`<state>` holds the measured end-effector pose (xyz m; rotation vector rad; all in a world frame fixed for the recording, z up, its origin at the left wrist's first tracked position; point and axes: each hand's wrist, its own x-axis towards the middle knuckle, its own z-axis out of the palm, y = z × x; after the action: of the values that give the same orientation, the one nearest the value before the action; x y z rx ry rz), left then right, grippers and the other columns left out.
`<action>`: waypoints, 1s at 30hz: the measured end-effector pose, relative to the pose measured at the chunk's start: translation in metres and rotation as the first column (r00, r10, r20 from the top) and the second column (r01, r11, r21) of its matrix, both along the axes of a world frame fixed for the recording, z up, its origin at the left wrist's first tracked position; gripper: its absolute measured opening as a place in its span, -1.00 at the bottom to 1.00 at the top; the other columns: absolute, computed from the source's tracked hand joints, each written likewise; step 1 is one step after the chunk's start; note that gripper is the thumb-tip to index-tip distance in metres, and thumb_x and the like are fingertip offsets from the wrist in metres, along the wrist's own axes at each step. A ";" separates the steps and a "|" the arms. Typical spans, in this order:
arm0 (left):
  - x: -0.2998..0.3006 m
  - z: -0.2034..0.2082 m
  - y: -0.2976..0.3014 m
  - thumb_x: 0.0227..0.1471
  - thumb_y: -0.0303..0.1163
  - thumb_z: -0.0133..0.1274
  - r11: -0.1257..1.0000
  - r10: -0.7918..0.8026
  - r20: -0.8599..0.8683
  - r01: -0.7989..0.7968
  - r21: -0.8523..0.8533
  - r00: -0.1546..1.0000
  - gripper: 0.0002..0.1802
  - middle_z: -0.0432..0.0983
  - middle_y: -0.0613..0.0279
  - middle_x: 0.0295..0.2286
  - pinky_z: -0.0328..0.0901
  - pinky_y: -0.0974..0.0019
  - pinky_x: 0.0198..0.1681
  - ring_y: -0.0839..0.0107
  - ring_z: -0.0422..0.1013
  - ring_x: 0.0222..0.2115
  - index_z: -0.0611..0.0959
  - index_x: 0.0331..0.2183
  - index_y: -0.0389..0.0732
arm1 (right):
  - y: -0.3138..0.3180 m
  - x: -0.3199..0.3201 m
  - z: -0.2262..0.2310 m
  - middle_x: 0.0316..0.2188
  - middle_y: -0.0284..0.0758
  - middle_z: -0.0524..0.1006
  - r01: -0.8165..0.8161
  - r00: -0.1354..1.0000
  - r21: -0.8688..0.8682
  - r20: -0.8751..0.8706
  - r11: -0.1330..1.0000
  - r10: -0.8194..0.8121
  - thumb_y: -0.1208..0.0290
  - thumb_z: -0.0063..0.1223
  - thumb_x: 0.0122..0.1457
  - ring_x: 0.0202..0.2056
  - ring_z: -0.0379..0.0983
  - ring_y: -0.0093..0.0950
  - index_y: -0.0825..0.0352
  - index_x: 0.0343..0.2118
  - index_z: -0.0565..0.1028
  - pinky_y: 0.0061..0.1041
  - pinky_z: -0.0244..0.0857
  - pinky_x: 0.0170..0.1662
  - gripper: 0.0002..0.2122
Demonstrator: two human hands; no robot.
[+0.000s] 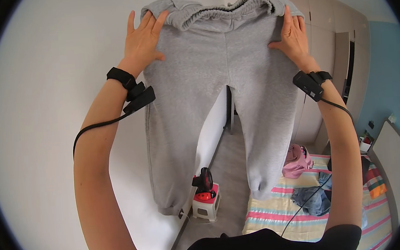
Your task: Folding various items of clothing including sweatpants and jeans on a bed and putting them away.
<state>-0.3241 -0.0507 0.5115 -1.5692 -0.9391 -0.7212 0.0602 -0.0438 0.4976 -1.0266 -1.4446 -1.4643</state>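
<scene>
Grey sweatpants [225, 52] hang spread in the air in front of me, the gathered elastic waistband at the top and both cuffed legs downward. At the waistband's left end, my left hand [143, 42] grips the cloth, its thumb against the front and some fingertips at the fold. On the opposite end my right hand [294, 37] holds the waistband, its index finger along the front and other fingers partly under the folded edge. Both arms are raised, and each wrist wears a black strap with a small cabled device.
A white wall [55, 80] rises at left. Below stands a small white-and-red stool [207, 206] with a black-and-red object on it. At lower right, a striped bed [268, 216] carries jeans [311, 201] and a pink bag [297, 162]. Pale wardrobes [320, 35] stand behind.
</scene>
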 end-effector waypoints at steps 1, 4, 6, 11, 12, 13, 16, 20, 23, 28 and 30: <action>0.001 0.000 -0.003 -0.69 -0.18 0.37 1.000 0.015 0.001 -0.015 0.000 1.000 0.28 0.23 0.17 -0.05 -0.33 -0.01 0.14 0.29 0.04 0.07 -0.03 0.09 -0.01 | 0.001 0.001 -0.001 -0.21 -0.21 0.31 -0.006 1.000 -0.004 -0.003 1.000 0.006 0.23 0.40 -0.52 -0.07 0.19 -0.27 0.44 0.12 -0.25 -0.35 -0.13 0.12 0.17; 0.002 -0.001 -0.005 -0.72 -0.20 0.38 0.999 0.028 -0.010 -0.028 0.020 1.000 0.29 0.24 0.18 -0.07 -0.31 -0.01 0.14 0.30 0.05 0.06 -0.01 0.09 -0.01 | 0.002 0.005 -0.004 -0.22 -0.21 0.32 -0.073 0.997 0.045 0.030 0.996 0.072 0.24 0.40 -0.52 -0.09 0.20 -0.28 0.44 0.12 -0.23 -0.34 -0.12 0.12 0.16; 0.001 -0.003 -0.004 -0.73 -0.22 0.38 0.999 0.029 -0.020 -0.028 0.036 0.999 0.29 0.26 0.19 -0.08 -0.30 -0.01 0.13 0.30 0.07 0.06 -0.01 0.09 0.00 | 0.003 0.006 -0.006 -0.23 -0.21 0.32 -0.082 0.996 0.035 0.040 0.996 0.081 0.26 0.40 -0.53 -0.09 0.21 -0.29 0.43 0.12 -0.23 -0.33 -0.11 0.12 0.16; -0.001 -0.010 0.005 -0.73 -0.26 0.38 0.998 0.045 -0.043 -0.042 0.055 0.998 0.27 0.31 0.24 -0.15 -0.28 0.00 0.13 0.31 0.10 0.03 0.02 0.08 0.03 | 0.004 0.006 -0.011 -0.22 -0.23 0.33 -0.036 0.999 -0.016 0.015 0.999 0.036 0.28 0.40 -0.53 -0.09 0.22 -0.28 0.41 0.12 -0.23 -0.36 -0.10 0.11 0.16; -0.001 -0.011 0.009 -0.73 -0.26 0.38 0.998 0.041 -0.041 -0.039 0.048 0.998 0.27 0.31 0.24 -0.15 -0.28 0.00 0.13 0.31 0.10 0.03 0.02 0.08 0.03 | 0.005 0.007 -0.012 -0.21 -0.23 0.33 -0.006 1.000 -0.022 0.004 1.000 0.006 0.28 0.40 -0.53 -0.09 0.22 -0.28 0.41 0.13 -0.23 -0.37 -0.10 0.11 0.16; -0.001 -0.013 0.013 -0.72 -0.27 0.38 0.998 0.039 -0.043 -0.037 0.054 0.998 0.26 0.31 0.25 -0.15 -0.29 0.00 0.13 0.32 0.10 0.03 0.02 0.09 0.03 | 0.006 0.008 -0.013 -0.21 -0.23 0.33 -0.003 1.000 -0.028 0.005 1.000 0.003 0.28 0.40 -0.53 -0.09 0.22 -0.28 0.41 0.13 -0.23 -0.37 -0.10 0.11 0.16; 0.003 -0.016 0.022 -0.72 -0.30 0.38 0.998 0.023 -0.035 -0.021 0.062 0.999 0.25 0.32 0.32 -0.17 -0.27 0.00 0.14 0.38 0.12 0.01 0.04 0.08 0.05 | 0.010 0.013 -0.013 -0.19 -0.24 0.32 0.013 1.000 -0.041 0.007 0.999 -0.012 0.28 0.39 -0.52 -0.08 0.21 -0.29 0.40 0.13 -0.23 -0.38 -0.09 0.11 0.15; 0.006 -0.020 0.036 -0.74 -0.33 0.38 0.998 -0.012 -0.033 0.014 0.054 0.999 0.23 0.33 0.39 -0.19 -0.22 0.00 0.13 0.46 0.14 -0.01 0.08 0.07 0.06 | 0.019 0.019 -0.016 -0.11 -0.21 0.29 0.064 0.998 -0.086 -0.016 0.994 -0.065 0.27 0.38 -0.48 -0.01 0.17 -0.31 0.39 0.13 -0.24 -0.38 -0.11 0.14 0.13; 0.010 -0.024 0.040 -0.71 -0.36 0.37 0.999 -0.007 -0.034 0.005 -0.045 0.999 0.26 0.30 0.30 -0.14 -0.29 0.01 0.14 0.36 0.11 0.02 0.03 0.09 0.03 | 0.022 0.021 -0.020 -0.06 -0.20 0.26 0.077 0.997 -0.119 -0.019 0.990 -0.079 0.27 0.37 -0.47 0.02 0.14 -0.32 0.38 0.13 -0.24 -0.39 -0.13 0.15 0.13; 0.013 -0.030 0.052 -0.70 -0.37 0.37 0.999 -0.040 -0.058 0.038 -0.040 0.998 0.26 0.30 0.30 -0.13 -0.27 0.03 0.13 0.37 0.12 0.02 0.02 0.10 0.02 | 0.026 0.027 -0.025 -0.06 -0.20 0.26 0.088 0.996 -0.140 -0.007 0.986 -0.090 0.27 0.37 -0.47 0.02 0.13 -0.32 0.38 0.14 -0.23 -0.40 -0.12 0.14 0.12; 0.015 -0.032 0.055 -0.70 -0.37 0.37 0.997 -0.038 -0.062 0.034 -0.062 0.997 0.26 0.30 0.29 -0.13 -0.26 0.03 0.13 0.37 0.12 0.02 0.01 0.10 0.02 | 0.028 0.029 -0.027 -0.11 -0.21 0.28 0.110 0.994 -0.155 0.004 0.982 -0.111 0.27 0.37 -0.48 -0.02 0.16 -0.32 0.40 0.13 -0.21 -0.41 -0.09 0.13 0.12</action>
<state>-0.3090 0.0048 0.4793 -1.6570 -0.8961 -0.6697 0.0889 -0.0163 0.4707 -1.2227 -1.5383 -1.4434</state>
